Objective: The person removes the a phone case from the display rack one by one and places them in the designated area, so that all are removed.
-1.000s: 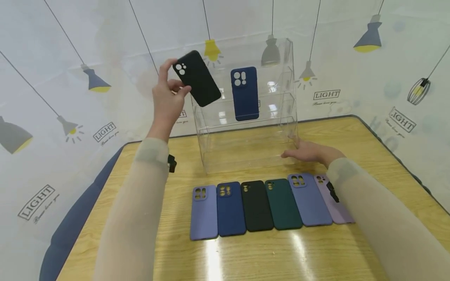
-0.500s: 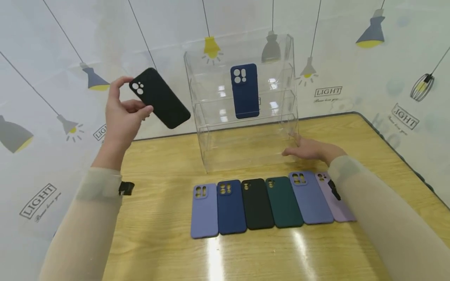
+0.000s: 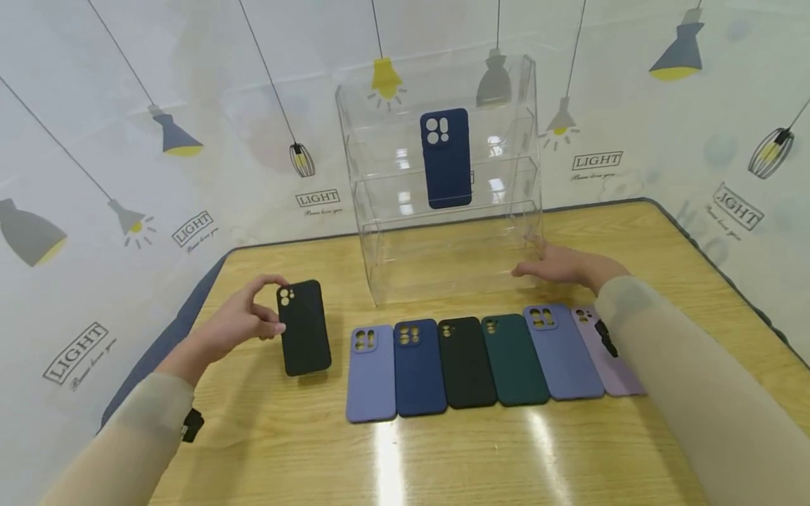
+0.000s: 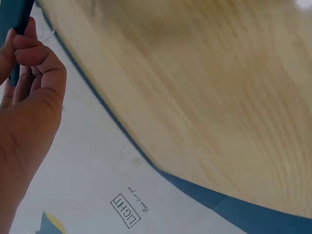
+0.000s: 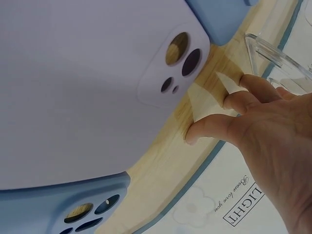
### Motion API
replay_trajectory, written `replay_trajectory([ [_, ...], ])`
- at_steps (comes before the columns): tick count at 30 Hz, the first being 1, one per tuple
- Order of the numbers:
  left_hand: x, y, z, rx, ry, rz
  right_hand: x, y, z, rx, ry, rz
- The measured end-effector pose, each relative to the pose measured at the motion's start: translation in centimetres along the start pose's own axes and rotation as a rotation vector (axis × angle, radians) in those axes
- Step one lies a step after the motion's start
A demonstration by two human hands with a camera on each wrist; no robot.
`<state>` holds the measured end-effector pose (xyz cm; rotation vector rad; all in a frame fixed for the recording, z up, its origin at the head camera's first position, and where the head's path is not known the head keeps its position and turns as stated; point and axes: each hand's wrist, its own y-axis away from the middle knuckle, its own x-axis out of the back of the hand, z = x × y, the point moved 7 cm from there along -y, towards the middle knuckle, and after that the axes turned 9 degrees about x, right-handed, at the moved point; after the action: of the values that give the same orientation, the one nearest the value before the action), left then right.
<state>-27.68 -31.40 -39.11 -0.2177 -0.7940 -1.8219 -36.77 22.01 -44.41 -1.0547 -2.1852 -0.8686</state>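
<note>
My left hand (image 3: pixel 237 320) pinches a black phone case (image 3: pixel 305 330) by its left edge, thumb in front. The case is tilted, camera holes up, close over the table left of the row. In the left wrist view only a corner of the case (image 4: pixel 14 19) shows between fingers and thumb. My right hand (image 3: pixel 569 269) is at the lower right side of a clear tiered display stand (image 3: pixel 443 263), thumb stretched along its front. In the right wrist view the fingers (image 5: pixel 214 126) are spread loosely beside the stand's edge. A navy phone case (image 3: pixel 446 158) stands upright in the stand.
Several phone cases lie in a row before the stand: purple (image 3: pixel 371 379), navy (image 3: pixel 420 376), black (image 3: pixel 468 369), green (image 3: pixel 515 365), periwinkle (image 3: pixel 566 358) and lilac (image 3: pixel 610 355). My right sleeve partly covers the lilac one. Another blue case (image 5: pixel 29 209) lies beyond it. A lamp-printed backdrop (image 3: pixel 272 91) surrounds the table.
My left hand has moved the black case away from the stand, leftward and then down toward the table, turning it more upright. The right hand stays at the stand.
</note>
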Motion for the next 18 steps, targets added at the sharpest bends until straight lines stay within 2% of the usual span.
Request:
replay_trajectory([
  [5,-3.6,-0.1,-2.3,0.097,-0.007,-0.124,0.0,0.1,0.1,0.007,-0.012,0.012],
  [10,-5.8,0.0,-3.0,0.174,-0.062,-0.167,0.0,-0.1,0.1,0.007,-0.02,0.012],
  [18,-7.3,0.0,-2.3,0.131,-0.174,-0.216,0.0,0.0,0.1,0.004,-0.025,0.017],
])
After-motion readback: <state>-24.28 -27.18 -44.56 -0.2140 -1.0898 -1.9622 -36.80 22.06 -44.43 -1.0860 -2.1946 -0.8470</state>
